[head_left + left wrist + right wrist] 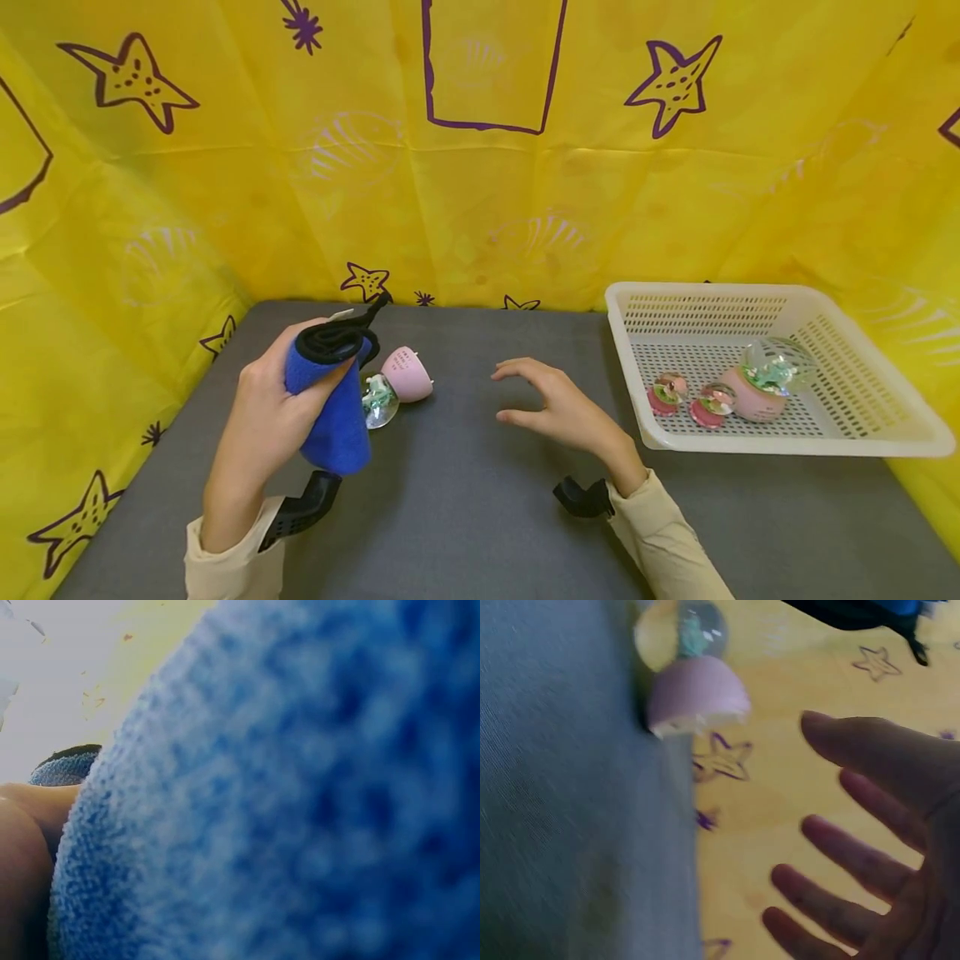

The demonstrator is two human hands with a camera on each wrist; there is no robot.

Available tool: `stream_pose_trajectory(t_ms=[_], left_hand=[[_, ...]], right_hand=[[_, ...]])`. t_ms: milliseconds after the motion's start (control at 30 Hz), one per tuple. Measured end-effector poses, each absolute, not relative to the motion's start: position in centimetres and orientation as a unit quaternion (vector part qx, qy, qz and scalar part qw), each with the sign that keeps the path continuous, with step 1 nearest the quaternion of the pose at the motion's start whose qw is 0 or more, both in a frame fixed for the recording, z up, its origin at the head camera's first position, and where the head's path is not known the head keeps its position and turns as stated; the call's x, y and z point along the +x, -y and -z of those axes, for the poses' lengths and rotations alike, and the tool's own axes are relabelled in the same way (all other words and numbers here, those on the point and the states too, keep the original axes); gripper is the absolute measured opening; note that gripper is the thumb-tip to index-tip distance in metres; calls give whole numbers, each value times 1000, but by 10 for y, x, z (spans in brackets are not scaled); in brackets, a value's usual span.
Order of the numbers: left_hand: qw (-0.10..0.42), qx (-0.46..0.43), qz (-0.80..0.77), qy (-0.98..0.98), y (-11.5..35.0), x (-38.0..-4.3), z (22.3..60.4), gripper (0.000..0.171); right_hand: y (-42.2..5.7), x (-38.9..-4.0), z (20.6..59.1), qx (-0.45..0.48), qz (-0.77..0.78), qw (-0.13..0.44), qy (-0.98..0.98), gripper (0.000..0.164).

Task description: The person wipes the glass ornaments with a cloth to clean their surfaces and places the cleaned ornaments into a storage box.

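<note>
My left hand (262,408) grips a rolled blue towel (337,425) with black edging and a black loop at its top, held above the table. Fuzzy blue fabric of the towel (247,795) fills most of the left wrist view. Just right of the towel, a snow globe with a pink base (407,375) lies on its side on the table, its clear dome partly hidden behind the towel. My right hand (562,408) hovers over the middle of the table, fingers spread and holding nothing. The snow globe's pink base (697,694) also shows in the right wrist view.
On the right stands a white plastic basket (795,442). Inside are a larger snow globe with a pink base (753,396) and two small ones, one a small globe (666,393) by the left wall. A yellow patterned cloth (480,208) hangs behind the grey table (465,517).
</note>
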State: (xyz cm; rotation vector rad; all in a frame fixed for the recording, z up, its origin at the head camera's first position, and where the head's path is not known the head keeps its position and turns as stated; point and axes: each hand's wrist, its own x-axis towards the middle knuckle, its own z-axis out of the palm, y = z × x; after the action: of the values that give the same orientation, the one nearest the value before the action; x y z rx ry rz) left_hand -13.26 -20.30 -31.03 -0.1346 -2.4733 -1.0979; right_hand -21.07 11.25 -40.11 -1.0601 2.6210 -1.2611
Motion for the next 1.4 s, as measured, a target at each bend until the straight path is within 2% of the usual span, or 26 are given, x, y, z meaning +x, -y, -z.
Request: stream_pose_trajectory(t_ms=[467, 900, 1267, 1400], left_hand=[[172, -51, 396, 901, 214, -141, 316, 41], [82, -6, 382, 921, 235, -167, 336, 50], [-1, 10, 277, 961, 246, -188, 364, 58], [-13, 0, 266, 964, 245, -192, 371, 56]], right_hand=[[-56, -239, 437, -334, 485, 87, -803, 55], [-16, -258, 450, -313, 494, 125, -802, 69], [5, -263, 454, -331, 501, 128, -789, 80], [5, -262, 455, -332, 485, 122, -800, 85]])
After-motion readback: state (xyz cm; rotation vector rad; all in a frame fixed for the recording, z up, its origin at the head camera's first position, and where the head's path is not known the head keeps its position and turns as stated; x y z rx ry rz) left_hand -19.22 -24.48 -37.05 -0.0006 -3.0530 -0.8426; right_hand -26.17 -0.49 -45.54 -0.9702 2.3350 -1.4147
